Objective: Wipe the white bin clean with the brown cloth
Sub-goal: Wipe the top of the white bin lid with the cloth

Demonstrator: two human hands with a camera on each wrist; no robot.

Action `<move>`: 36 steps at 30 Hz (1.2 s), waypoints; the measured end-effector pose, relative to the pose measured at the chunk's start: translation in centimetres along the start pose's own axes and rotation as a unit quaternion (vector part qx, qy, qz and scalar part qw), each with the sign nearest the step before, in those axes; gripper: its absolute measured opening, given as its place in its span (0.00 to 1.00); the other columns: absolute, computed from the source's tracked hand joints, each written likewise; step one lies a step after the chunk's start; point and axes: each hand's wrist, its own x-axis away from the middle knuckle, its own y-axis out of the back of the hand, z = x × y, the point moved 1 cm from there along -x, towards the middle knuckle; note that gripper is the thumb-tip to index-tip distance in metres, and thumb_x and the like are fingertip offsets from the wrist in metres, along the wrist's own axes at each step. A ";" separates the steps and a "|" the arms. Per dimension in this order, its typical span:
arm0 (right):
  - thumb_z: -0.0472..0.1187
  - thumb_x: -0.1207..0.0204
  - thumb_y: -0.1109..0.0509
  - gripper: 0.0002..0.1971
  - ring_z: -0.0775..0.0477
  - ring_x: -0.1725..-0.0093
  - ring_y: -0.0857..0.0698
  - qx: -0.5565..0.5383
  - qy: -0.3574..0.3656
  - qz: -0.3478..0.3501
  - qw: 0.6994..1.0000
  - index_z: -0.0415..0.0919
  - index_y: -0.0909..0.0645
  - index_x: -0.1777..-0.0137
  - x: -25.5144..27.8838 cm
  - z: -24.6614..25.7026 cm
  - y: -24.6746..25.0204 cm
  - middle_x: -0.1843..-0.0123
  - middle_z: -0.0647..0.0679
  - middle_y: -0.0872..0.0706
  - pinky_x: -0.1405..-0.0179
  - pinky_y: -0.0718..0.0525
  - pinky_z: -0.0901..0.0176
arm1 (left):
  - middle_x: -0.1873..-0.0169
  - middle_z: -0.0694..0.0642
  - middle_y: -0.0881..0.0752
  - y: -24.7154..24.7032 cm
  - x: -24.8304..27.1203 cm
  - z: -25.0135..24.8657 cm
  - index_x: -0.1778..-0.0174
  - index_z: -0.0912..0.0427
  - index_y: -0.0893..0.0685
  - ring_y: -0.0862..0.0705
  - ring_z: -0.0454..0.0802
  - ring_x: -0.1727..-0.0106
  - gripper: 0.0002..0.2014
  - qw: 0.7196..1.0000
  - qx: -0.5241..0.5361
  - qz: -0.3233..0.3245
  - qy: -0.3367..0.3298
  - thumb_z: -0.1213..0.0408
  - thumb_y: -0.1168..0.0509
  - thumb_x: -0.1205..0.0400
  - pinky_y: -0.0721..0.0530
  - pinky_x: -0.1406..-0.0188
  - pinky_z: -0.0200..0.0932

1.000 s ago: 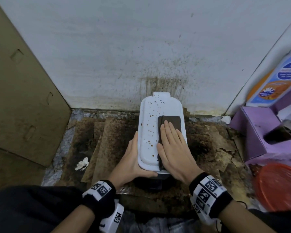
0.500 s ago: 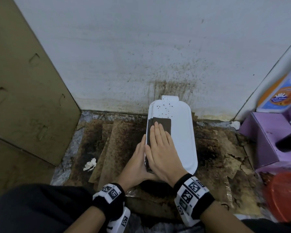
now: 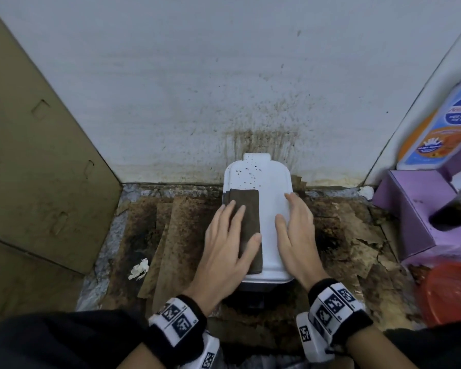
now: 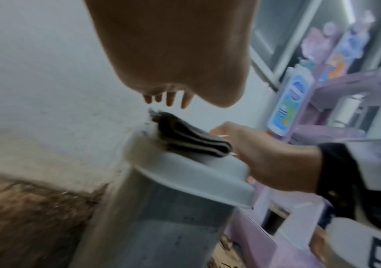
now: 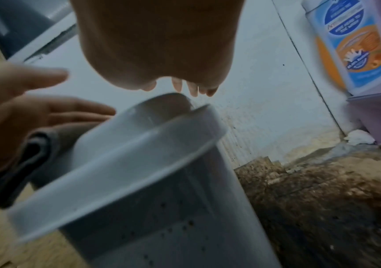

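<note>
since half a second ago the cloth has changed hands: the right hand (image 3: 296, 230), which was pressing it flat on the lid, now lies on the bare right half of the lid, and the left hand (image 3: 229, 241), which was at the bin's left side, now lies on the brown cloth (image 3: 246, 209). the white bin (image 3: 266, 235) stands on the stained cardboard sheets (image 3: 176, 235) with its back end close to the spattered wall (image 3: 224, 89); whether it touches the wall cannot be told. the cloth is folded into a narrow pad and lies along the left half of the lid, its far edge just short of the brown specks (image 3: 246, 173) remaining at the far end. left hand: fingers nearly straight and spread, resting flat on the near part of the cloth, not curled round it; this reads as a flat press suited to pushing the pad forward. right hand: fingers straight and close together, holding nothing, laid along the right edge of the lid, probably to steady the bin against the push. the near and right lid surface looks clean, so i judge the lid mostly done. the wrist views show dark specks on the bin's side wall (image 5: 184, 226), not yet wiped. off to the right stand a purple box (image 3: 410, 217), a detergent bottle (image 3: 437, 134) and an orange basket (image 3: 450, 294).
</note>
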 end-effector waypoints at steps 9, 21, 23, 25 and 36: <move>0.52 0.13 0.51 0.29 0.61 0.11 0.50 0.005 0.010 0.020 1.000 0.48 0.43 0.12 0.1 -1.6 -1.5 0.09 0.59 0.49 0.14 0.52 0.61 | 0.08 0.62 0.63 -2.8 -1.1 -0.8 0.08 0.63 0.59 0.67 0.56 0.08 0.38 0.989 -0.141 0.046 0.018 0.42 0.65 0.10 0.61 0.08 0.56; 0.54 0.13 0.52 0.29 0.61 0.12 0.47 0.024 0.018 0.019 0.999 0.49 0.40 0.13 0.4 -1.6 -1.7 0.08 0.58 0.49 0.15 0.50 0.59 | 0.08 0.53 0.65 -2.8 -1.0 -0.3 0.08 0.59 0.62 0.70 0.44 0.09 0.38 0.998 -0.046 0.018 0.045 0.46 0.51 0.07 0.67 0.11 0.43; 0.54 0.12 0.52 0.28 0.65 0.14 0.48 0.026 0.021 0.017 0.999 0.49 0.40 0.13 0.5 -1.6 -1.7 0.08 0.59 0.50 0.15 0.50 0.58 | 0.08 0.51 0.66 -2.8 -0.6 -0.2 0.08 0.58 0.63 0.71 0.42 0.10 0.39 0.998 -0.030 0.021 0.054 0.46 0.50 0.07 0.63 0.09 0.47; 0.54 0.12 0.52 0.28 0.65 0.14 0.49 0.025 0.023 0.012 0.999 0.49 0.39 0.13 0.6 -1.6 -1.7 0.08 0.59 0.49 0.15 0.49 0.58 | 0.09 0.50 0.68 -2.8 0.0 -0.3 0.08 0.58 0.63 0.73 0.41 0.11 0.39 0.998 -0.023 0.019 0.058 0.46 0.50 0.07 0.62 0.09 0.47; 0.56 0.13 0.54 0.30 0.56 0.12 0.45 0.022 0.017 0.012 1.000 0.50 0.39 0.13 0.6 -1.5 -1.5 0.08 0.59 0.49 0.16 0.50 0.58 | 0.10 0.43 0.65 -2.1 0.3 0.3 0.07 0.55 0.59 0.69 0.37 0.10 0.46 0.997 0.023 0.018 0.066 0.42 0.38 0.11 0.67 0.21 0.23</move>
